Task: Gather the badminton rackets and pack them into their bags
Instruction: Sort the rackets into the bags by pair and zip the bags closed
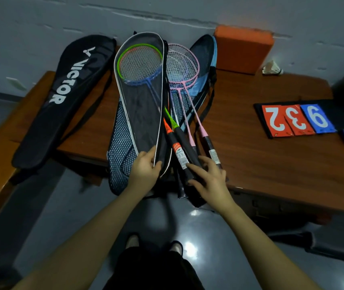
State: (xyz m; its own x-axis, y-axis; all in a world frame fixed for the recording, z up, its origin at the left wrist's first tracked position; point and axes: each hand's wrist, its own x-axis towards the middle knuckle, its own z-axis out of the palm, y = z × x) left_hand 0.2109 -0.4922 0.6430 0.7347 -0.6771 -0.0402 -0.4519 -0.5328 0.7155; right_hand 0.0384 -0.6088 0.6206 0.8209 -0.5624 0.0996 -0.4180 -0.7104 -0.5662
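Observation:
A see-through mesh racket bag (pixel 143 114) with white piping lies open on the wooden table (pixel 261 155). Inside it I see the heads of a green racket and a blue racket (pixel 139 63). Their black grips (pixel 182 153) stick out past the bag's lower end. My left hand (pixel 146 167) pinches the bag's flap near its narrow end. My right hand (pixel 206 177) rests with curled fingers on the black grips. Two pink rackets (pixel 184 70) lie just right, on a blue mesh bag (pixel 117 155). A black Victor bag (pixel 62 101) lies at the left.
An orange block (pixel 243 51) leans on the wall behind the rackets, with a shuttlecock (pixel 272 69) beside it. A flip scoreboard (pixel 296 120) showing numbers lies at the right. A dark bag (pixel 203 51) stands behind the pink rackets. The floor and my feet are below.

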